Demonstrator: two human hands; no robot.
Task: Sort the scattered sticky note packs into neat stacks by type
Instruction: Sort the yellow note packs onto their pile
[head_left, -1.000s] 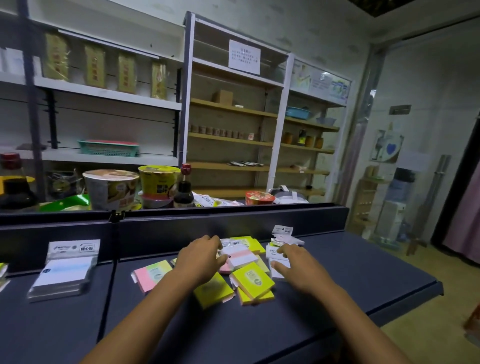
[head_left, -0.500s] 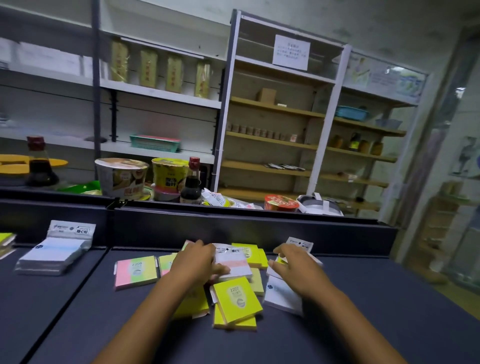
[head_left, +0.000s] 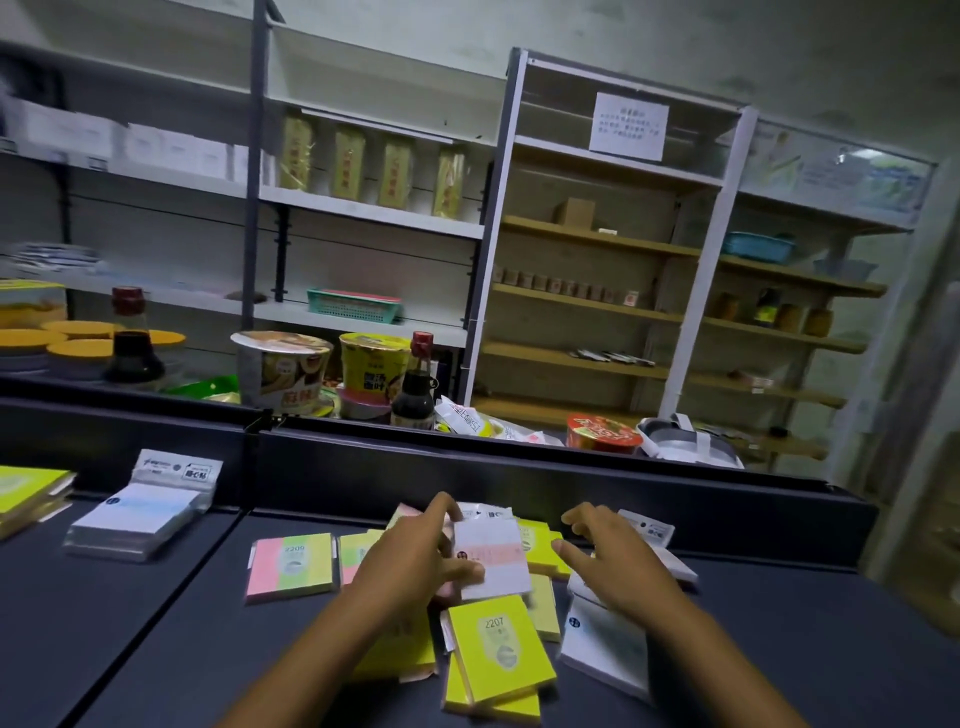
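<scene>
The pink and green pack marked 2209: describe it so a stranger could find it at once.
On the dark counter, look just left of the left hand. The 2209 pack lies flat by itself, printed face up. Its face is split into pink and yellow-green bands, unlike the solid yellow 2207 pack.

Left hand (head_left: 410, 561) gripping white pack (head_left: 491, 558)

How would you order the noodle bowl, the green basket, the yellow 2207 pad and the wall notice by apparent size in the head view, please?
1. Yellow 2207 pad, though it is nearest the camera.
2. Noodle bowl.
3. Green basket and wall notice: too alike to rank.
</scene>
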